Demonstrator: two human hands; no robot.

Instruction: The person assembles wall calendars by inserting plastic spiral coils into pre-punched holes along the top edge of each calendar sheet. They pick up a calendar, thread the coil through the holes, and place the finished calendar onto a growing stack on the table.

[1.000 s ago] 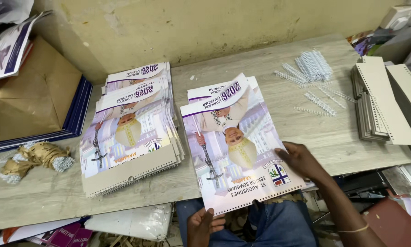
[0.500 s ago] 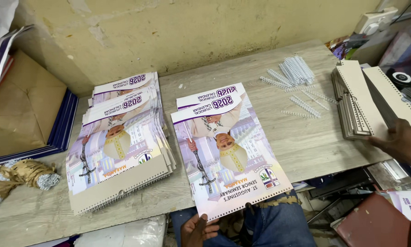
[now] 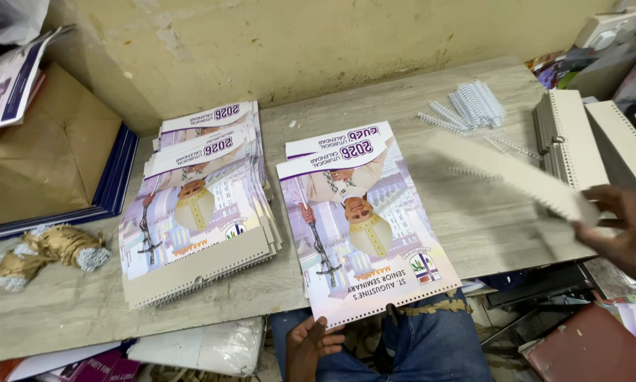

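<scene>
Head camera, the only view: a pale wooden table [image 3: 473,244] runs across the frame against a yellowish wall. At the centre lies a loose calendar [image 3: 364,226], printed cover up, its near edge overhanging the table at 6 o'clock. The left hand [image 3: 309,348] sits under that overhanging edge with the fingers curled up against it. It touches the sheets, but whether it really clamps them cannot be told.

At 3 o'clock the right hand [image 3: 625,230] is closed on one end of a pale card sheet [image 3: 502,173]. The sheet is blurred and slants above the table towards the calendar without touching it. The two hands are well apart.

Just beyond the sheet, at 2 o'clock, stands the card pile [image 3: 569,134], with punched holes along one edge. White plastic coils [image 3: 473,106] lie near it at 1 o'clock. At 9 o'clock from the loose calendar is a stack of bound calendars [image 3: 197,212], each with a card back and a coil.

As a judgement, the step in hand is bringing a backing card to the loose set. The next move calls for laying the card square on the calendar, punched edges matched, while the left hand steadies the sheets.
</scene>
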